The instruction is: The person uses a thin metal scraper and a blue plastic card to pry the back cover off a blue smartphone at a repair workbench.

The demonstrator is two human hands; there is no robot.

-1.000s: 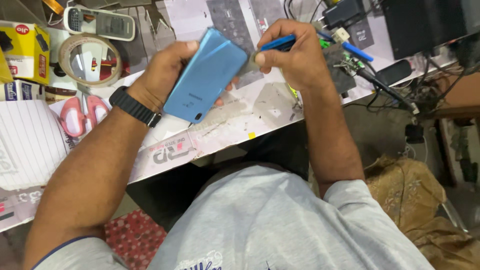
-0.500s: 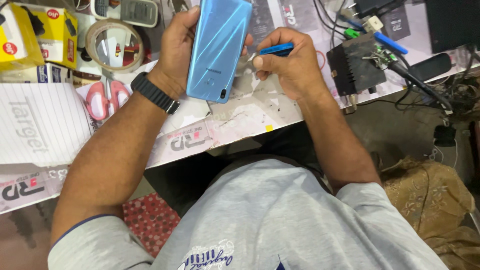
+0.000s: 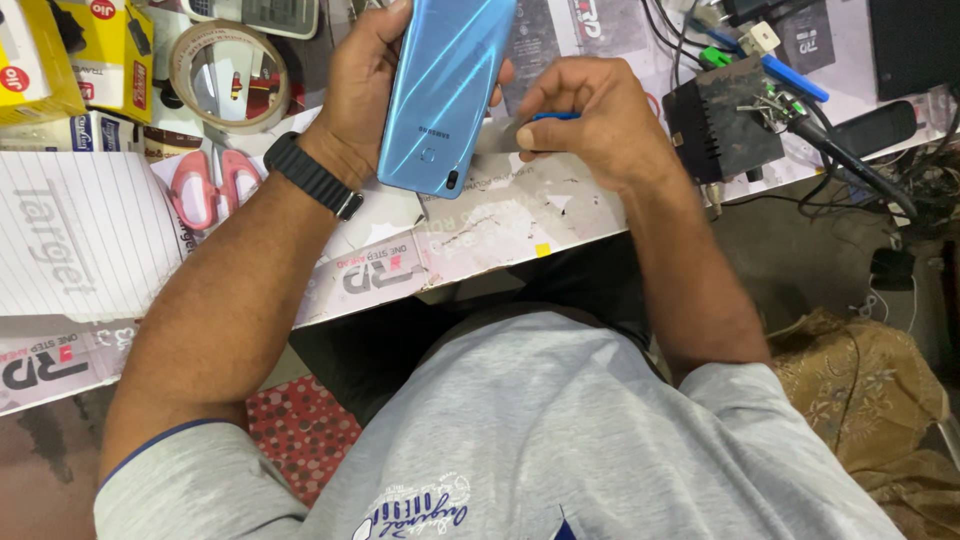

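A light blue smartphone (image 3: 445, 95) is held upright, back facing me, over the workbench. My left hand (image 3: 365, 85) wraps around its left edge; a black watch (image 3: 312, 175) sits on that wrist. My right hand (image 3: 595, 120) pinches a blue-handled tool (image 3: 552, 117) whose flat metal blade (image 3: 498, 138) touches the phone's right edge near the lower end.
Pink-handled scissors (image 3: 210, 185), a tape roll (image 3: 228, 75), yellow boxes (image 3: 70, 55) and a white lined pad (image 3: 80, 235) lie at the left. A black box with wires (image 3: 722, 125) and a blue pen (image 3: 793, 78) sit at the right. The paper-covered bench edge (image 3: 480, 255) runs across.
The phone has turned from tilted to nearly upright. The tool's blade has come against its right edge. The view has shifted so the bench sits lower and nearer.
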